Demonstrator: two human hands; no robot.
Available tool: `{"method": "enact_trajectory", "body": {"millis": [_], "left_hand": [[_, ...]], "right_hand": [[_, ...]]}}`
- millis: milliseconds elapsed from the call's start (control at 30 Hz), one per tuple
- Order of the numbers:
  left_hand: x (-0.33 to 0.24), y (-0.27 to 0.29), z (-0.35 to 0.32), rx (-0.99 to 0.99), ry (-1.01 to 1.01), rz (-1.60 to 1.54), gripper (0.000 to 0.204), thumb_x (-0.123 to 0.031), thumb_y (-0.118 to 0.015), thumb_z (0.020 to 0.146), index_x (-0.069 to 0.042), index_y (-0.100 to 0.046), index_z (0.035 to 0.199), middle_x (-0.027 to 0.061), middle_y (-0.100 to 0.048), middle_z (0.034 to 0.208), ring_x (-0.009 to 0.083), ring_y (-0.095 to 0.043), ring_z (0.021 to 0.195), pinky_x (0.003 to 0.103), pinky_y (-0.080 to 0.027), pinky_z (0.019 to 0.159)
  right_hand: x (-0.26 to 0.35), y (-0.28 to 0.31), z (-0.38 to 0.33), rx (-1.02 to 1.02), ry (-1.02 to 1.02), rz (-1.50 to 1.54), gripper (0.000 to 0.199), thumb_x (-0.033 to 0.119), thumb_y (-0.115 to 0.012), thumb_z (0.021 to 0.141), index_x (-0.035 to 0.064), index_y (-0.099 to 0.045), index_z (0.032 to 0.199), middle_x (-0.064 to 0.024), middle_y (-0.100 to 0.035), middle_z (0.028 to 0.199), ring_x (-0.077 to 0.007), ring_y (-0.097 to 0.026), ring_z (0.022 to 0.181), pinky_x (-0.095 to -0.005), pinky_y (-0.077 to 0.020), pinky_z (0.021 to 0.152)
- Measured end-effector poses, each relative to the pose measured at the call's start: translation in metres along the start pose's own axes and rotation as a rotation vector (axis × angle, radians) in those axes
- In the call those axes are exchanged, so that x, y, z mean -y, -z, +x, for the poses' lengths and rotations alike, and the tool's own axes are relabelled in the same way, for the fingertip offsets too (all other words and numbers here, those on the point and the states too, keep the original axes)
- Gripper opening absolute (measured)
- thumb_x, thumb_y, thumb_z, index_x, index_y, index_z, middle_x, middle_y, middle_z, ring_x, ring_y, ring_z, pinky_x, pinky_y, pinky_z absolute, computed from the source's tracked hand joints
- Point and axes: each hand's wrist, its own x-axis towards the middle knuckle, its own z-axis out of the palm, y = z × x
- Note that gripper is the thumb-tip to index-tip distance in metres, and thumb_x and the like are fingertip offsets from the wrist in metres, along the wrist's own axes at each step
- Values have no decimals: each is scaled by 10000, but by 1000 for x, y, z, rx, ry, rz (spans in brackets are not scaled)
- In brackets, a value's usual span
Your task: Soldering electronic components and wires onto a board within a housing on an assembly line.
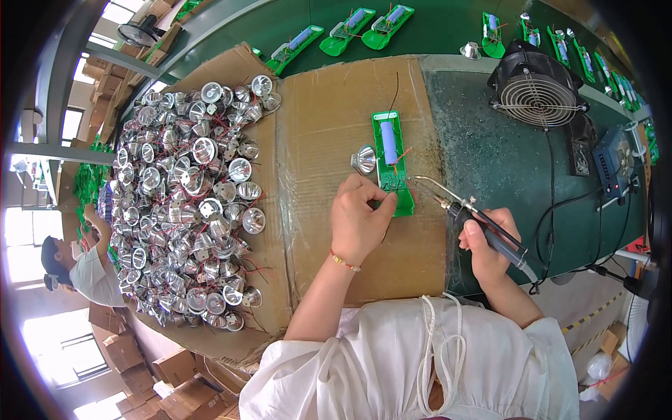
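In front of me on the cardboard lies a green plastic flashlight housing (404, 204). It holds a lilac cylindrical battery cell (388, 143), a small circuit board and thin wires. A silver lamp reflector (364, 159) rests against its left side. My left hand (358, 213) is at the housing's lower left edge, fingers pinched together; what they hold is hidden, though a thin dark strand shows below them. My right hand (490, 245) grips a soldering iron (505, 252) with a curved metal feed tube, its tip just right of the board.
Many wired reflectors (189, 182) are heaped on cardboard at left. A black fan (539, 91) and a blue soldering station (616, 164) stand at right, cables trailing over the green table. More green housings (346, 33) line the far side. Another person (91, 269) works at far left.
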Motion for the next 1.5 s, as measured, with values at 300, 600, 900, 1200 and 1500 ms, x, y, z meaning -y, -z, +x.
{"method": "enact_trajectory", "body": {"millis": [300,600,900,1200,1500], "left_hand": [[-9,12,3,-75,41,-59,140,-137,-693,690,-17,-634,649,84,-559,709,214,-541,588,298,-435,536],[26,48,47,32,29,257,215,-130,-629,735,-31,-609,925,143,-547,1035,316,-565,815,388,-452,721],[-19,3,12,183,-246,525,197,-235,-628,704,-54,-572,650,103,-538,711,307,-502,762,438,-375,682],[-41,-104,247,233,-159,580,346,-362,-554,785,-49,-584,931,139,-535,1023,310,-471,995,412,-372,853],[18,-93,324,225,-308,541,511,-181,-552,716,-165,-445,1216,200,-494,1088,360,-522,971,408,-438,830]], "right_hand": [[-3,15,-3,-26,-34,40,193,76,-635,785,-23,-472,817,-98,-573,654,-93,-543,524,-206,-449,462],[-7,27,0,-52,-18,4,175,81,-607,797,-4,-455,807,-85,-548,593,-91,-508,463,-201,-414,420],[-10,50,12,-99,-62,-18,161,66,-596,798,-4,-451,794,-85,-542,603,-94,-508,470,-216,-422,428],[-21,44,11,-127,-271,22,189,68,-670,742,14,-491,772,-55,-600,604,-80,-563,508,-220,-445,467],[-20,44,18,-120,-364,101,180,44,-654,742,2,-485,788,-76,-584,620,-98,-563,514,-220,-452,453]]}}
